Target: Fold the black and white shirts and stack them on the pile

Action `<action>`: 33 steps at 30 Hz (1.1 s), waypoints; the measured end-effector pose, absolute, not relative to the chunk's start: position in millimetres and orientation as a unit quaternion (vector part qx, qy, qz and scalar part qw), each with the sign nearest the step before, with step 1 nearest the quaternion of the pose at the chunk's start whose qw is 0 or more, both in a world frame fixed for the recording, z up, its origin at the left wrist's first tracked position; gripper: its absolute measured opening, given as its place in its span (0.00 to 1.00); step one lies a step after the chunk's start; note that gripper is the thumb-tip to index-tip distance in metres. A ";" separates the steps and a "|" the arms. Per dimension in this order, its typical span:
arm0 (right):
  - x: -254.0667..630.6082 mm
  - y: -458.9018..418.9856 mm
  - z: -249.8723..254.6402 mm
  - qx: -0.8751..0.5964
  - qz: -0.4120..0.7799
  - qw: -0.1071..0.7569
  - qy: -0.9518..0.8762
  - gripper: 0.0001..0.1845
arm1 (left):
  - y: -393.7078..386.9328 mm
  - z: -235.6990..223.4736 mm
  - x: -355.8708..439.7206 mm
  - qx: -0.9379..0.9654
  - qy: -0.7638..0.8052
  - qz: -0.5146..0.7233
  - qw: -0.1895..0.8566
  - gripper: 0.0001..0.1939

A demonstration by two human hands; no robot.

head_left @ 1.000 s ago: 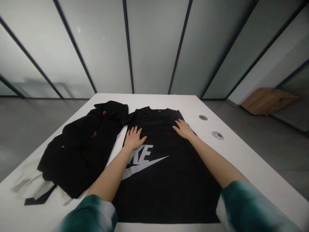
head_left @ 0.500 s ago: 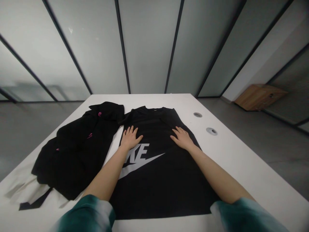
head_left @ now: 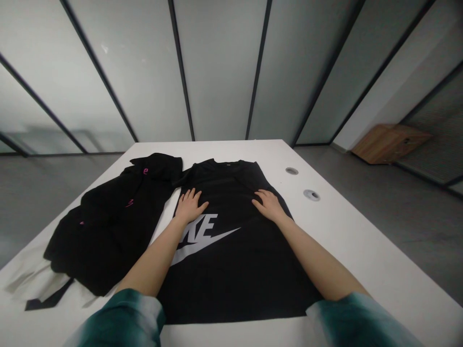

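The left hand (head_left: 188,206) and right hand (head_left: 269,205) are both lying open, palms down, on the black T-shirt (head_left: 235,270); the black hoodie (head_left: 119,226) is resting beside it

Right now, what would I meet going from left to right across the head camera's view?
Black garment with pink marks → left hand on the black T-shirt → right hand on the same shirt → farther round fitting → nearer round fitting → wooden piece.
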State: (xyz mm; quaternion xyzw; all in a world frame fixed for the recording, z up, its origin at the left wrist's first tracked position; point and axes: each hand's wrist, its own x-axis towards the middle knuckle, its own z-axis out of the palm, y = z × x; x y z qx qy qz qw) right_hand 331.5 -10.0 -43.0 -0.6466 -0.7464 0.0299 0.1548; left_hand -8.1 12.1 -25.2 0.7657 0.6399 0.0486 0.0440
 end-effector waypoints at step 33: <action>330.4 -14.9 -38.0 -0.670 0.031 0.098 -0.735 0.31 | 97.3 24.5 -71.6 0.587 0.783 0.204 0.021 0.24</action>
